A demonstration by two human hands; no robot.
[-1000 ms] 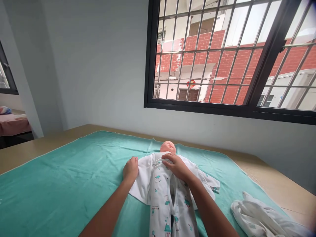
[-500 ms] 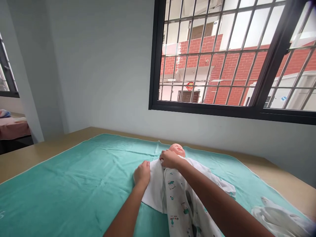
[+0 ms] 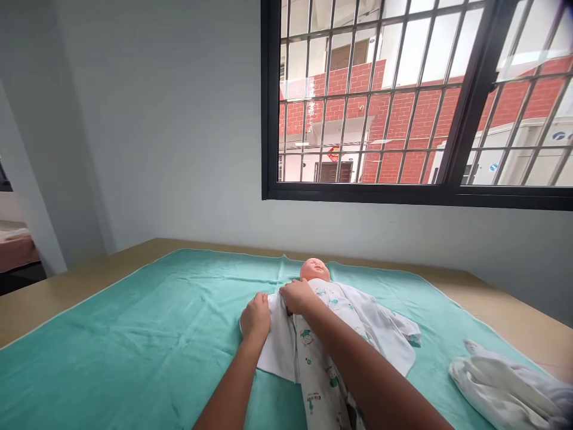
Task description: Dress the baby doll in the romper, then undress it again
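Observation:
A baby doll [image 3: 314,270] lies on its back, its head toward the wall. It wears a white baby shirt [image 3: 280,352] spread out to both sides, with a printed layer [image 3: 308,361] of animal figures down the middle. My left hand [image 3: 256,316] is closed over the shirt's left edge, by the sleeve; its fingertips are partly hidden. Just below the doll's chin, toward the left shoulder, my right hand [image 3: 296,295] pinches the shirt's cloth. My right forearm crosses the doll's body and covers part of the printed layer.
Beneath the doll is a green cloth [image 3: 134,334] on a wooden table [image 3: 27,304]. A crumpled white cloth [image 3: 505,382] lies at the right front. Behind the table stand a wall [image 3: 188,149] and a barred window [image 3: 380,194].
My right hand has shifted a little left, away from the doll's neck, and more of the printed chest shows. My left hand stays at the shirt's edge. The view has turned slightly right.

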